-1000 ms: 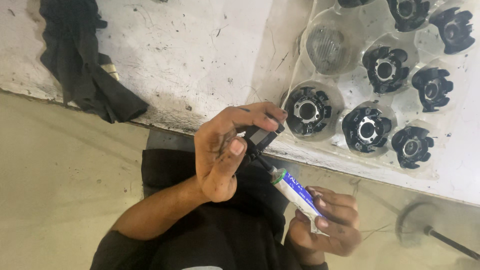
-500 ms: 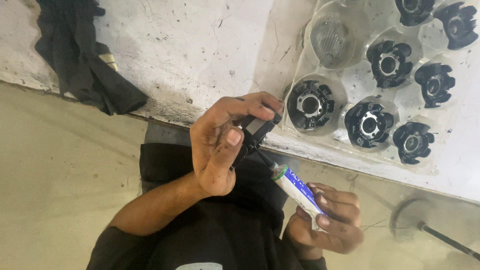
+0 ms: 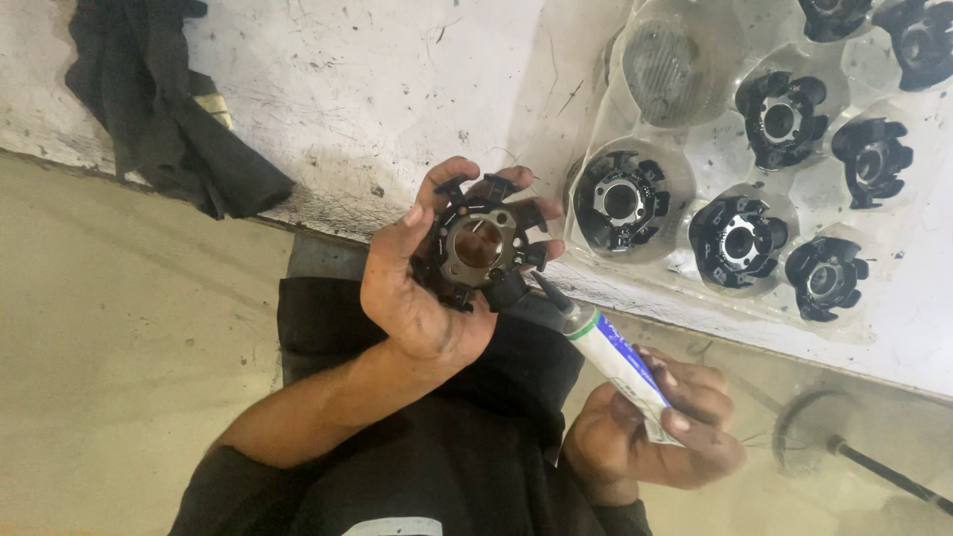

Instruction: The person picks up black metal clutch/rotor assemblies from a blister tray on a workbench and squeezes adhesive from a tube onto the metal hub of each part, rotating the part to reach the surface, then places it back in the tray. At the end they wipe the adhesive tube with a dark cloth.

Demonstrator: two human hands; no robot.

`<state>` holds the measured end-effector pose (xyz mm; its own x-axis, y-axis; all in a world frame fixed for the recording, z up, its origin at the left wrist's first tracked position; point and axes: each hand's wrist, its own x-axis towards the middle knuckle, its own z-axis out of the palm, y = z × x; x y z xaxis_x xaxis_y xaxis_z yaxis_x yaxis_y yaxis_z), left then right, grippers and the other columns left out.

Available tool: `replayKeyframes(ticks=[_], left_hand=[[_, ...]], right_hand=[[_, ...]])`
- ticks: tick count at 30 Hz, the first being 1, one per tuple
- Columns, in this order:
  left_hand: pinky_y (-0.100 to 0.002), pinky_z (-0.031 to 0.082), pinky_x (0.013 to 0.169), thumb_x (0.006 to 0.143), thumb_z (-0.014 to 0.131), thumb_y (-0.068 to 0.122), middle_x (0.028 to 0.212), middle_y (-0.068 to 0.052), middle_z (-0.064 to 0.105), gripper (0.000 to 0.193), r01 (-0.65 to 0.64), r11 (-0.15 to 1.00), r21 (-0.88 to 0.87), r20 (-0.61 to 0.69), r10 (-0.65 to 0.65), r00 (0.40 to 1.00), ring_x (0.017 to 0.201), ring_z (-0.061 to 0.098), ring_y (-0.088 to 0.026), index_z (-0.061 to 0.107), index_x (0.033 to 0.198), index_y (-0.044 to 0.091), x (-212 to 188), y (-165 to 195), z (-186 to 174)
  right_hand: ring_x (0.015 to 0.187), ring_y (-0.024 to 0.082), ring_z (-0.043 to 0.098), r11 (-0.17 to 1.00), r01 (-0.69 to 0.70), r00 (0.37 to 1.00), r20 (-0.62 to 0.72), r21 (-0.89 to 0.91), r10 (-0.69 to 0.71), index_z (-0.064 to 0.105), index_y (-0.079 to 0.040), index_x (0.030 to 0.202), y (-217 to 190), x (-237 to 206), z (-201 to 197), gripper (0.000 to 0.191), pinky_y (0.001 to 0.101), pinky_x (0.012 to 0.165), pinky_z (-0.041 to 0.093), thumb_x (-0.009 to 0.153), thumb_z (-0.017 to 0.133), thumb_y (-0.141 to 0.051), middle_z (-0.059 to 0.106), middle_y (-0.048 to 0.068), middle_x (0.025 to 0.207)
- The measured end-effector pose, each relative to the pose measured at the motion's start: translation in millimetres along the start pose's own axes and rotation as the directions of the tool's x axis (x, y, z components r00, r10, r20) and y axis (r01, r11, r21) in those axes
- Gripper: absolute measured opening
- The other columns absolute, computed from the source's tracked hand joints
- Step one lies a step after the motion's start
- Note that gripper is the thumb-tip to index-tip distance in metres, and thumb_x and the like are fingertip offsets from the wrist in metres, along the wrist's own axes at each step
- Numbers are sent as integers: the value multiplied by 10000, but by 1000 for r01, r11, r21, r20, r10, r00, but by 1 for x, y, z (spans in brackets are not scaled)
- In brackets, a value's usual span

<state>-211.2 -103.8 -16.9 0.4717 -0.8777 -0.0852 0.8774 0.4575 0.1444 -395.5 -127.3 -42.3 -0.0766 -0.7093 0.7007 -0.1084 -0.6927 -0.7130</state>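
Here the left hand (image 3: 422, 288) holds a round black part (image 3: 481, 243) with a metal ring in the middle, its grip wrapped tight around the edges. The right hand (image 3: 660, 437) squeezes a small white and blue tube (image 3: 615, 357), and the tube's dark tip touches the bottom edge of the part. On the white tabletop (image 3: 347, 89) sits a clear plastic tray (image 3: 715, 159) with more black parts. A dark cloth (image 3: 159, 109) lies far to the left.

I have just one view, from the camera on my head, tilted steeply down and close over my left hand (image 3: 427, 288) and right hand (image 3: 655, 437), taking in the tabletop (image 3: 347, 89) edge ahead.
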Motion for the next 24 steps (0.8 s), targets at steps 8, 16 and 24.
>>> replayKeyframes(ticks=[8, 16, 24], left_hand=[[-591, 571, 1035, 1044, 545, 368, 1295, -292, 586, 448, 62, 991, -120, -62, -70, 996, 1213, 614, -477, 573, 1307, 6, -4, -8, 1], [-596, 560, 1018, 1003, 567, 391, 1315, -276, 596, 471, 110, 988, -105, -146, -125, 981, 1246, 612, -488, 590, 1311, 36, -3, -8, 3], [-594, 549, 1042, 995, 583, 395, 1325, -258, 602, 468, 143, 982, -125, -150, -161, 976, 1262, 605, -475, 600, 1307, 47, -3, -8, 1]], right_hand=[[896, 200, 630, 994, 49, 998, 30, 93, -52, 406, -140, 1104, 5, -3, 9, 391, 322, 729, 665, 977, 775, -166, 526, 62, 976], [907, 219, 636, 997, 21, 997, 79, 75, -27, 418, -132, 1080, 7, -3, 4, 380, 350, 743, 681, 963, 780, -125, 535, 64, 1006], [912, 236, 657, 997, -5, 996, 87, 80, -2, 432, -130, 1095, 11, -8, -3, 376, 379, 759, 688, 957, 782, -124, 543, 73, 1007]])
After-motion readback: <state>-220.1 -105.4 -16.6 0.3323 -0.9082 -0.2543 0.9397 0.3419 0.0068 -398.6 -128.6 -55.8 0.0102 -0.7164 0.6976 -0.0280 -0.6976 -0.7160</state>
